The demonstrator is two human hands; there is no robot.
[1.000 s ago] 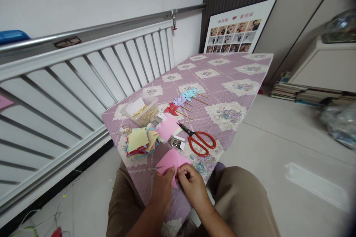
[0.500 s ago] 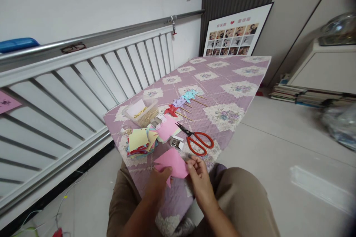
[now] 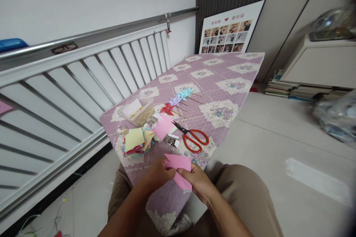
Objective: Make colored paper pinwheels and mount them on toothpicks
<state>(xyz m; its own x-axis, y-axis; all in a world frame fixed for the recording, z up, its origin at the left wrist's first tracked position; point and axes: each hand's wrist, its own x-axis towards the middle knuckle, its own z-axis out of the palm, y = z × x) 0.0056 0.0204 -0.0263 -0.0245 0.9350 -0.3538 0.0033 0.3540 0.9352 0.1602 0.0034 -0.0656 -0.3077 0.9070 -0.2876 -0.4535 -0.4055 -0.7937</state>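
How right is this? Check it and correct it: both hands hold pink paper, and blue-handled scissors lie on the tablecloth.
Only the handle colour is wrong: the head view shows red-handled scissors on the tablecloth. The left hand and right hand do hold pink paper.

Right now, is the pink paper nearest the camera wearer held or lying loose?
Held: the left hand and right hand both grip the pink paper, thumbs on top. Cannot tell whether it touches the tablecloth.

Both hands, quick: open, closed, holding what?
Left hand: closed, gripping the pink paper at its left side.
Right hand: closed, gripping the same paper at its right side.
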